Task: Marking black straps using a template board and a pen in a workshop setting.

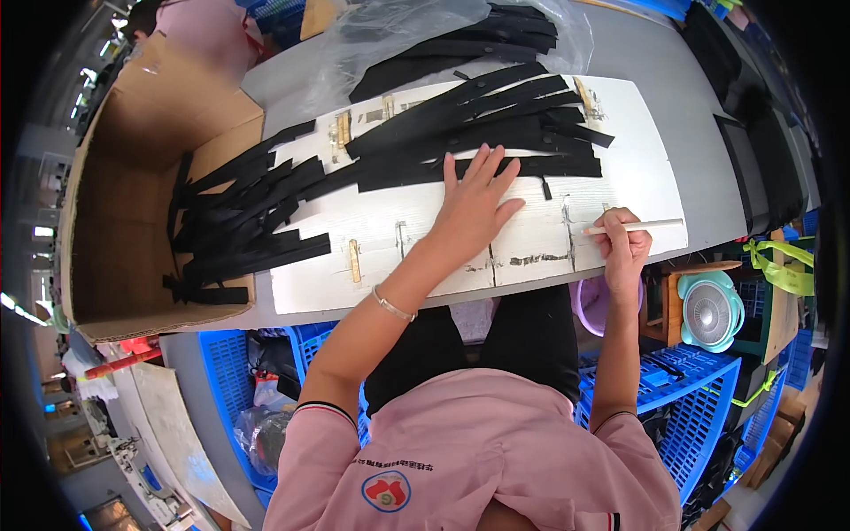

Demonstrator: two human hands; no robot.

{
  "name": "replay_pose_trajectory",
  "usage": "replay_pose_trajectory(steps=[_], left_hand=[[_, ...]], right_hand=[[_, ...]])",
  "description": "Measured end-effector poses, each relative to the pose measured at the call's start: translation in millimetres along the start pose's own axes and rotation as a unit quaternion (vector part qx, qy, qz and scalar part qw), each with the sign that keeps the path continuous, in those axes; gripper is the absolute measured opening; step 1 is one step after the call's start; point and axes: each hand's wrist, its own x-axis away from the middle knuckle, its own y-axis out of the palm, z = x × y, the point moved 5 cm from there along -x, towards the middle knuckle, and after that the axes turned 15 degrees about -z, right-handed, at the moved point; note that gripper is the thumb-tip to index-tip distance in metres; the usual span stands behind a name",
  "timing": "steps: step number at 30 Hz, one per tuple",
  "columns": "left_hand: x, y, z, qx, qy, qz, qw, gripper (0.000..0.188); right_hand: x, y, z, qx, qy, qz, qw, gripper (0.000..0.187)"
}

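My left hand (478,205) lies with fingers spread, its fingertips on a black fabric strip (558,166), the nearest of a pile. Pinched between the fingers of my right hand (623,246) is a slim white pencil (655,226), held nearly level over the right part of a white board (633,115). The board carries dark drawn marks (540,259) and yellowish tape pieces (355,261). More black strips (460,128) lie fanned out beyond my left hand. A small black tab (546,188) hangs at the near strip's edge.
At the left an open cardboard box (124,212) has black strips (257,217) spilling over its side. A clear plastic bag (345,44) with black pieces sits at the back. Blue crates (682,380), a purple basket (595,305) and a teal fan (711,311) stand below the grey table (699,177). Another person (204,35) is at the far left.
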Motion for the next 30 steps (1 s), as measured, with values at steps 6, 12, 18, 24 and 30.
replay_pose_trajectory(steps=[6, 12, 18, 24, 30], left_hand=[[43, -22, -7, 0.055, -0.011, 0.052, 0.997, 0.049], [171, -49, -66, -0.113, -0.213, 0.132, 0.962, 0.047], [232, -68, -113, 0.012, -0.281, 0.215, 0.935, 0.028], [220, -85, -117, -0.068, -0.264, 0.208, 0.939, 0.017], [175, -69, -68, -0.081, -0.202, 0.197, 0.956, 0.015]], right_hand=[[-1, 2, -1, -0.001, 0.003, 0.012, 1.0, 0.02], [0, -1, 0, 0.015, 0.002, 0.005, 1.0, 0.02], [-1, 1, 0, 0.011, 0.006, 0.012, 1.0, 0.018], [-1, 8, -6, 0.003, -0.009, -0.002, 1.0, 0.019], [1, 2, 2, 0.031, -0.013, -0.009, 0.999, 0.017]])
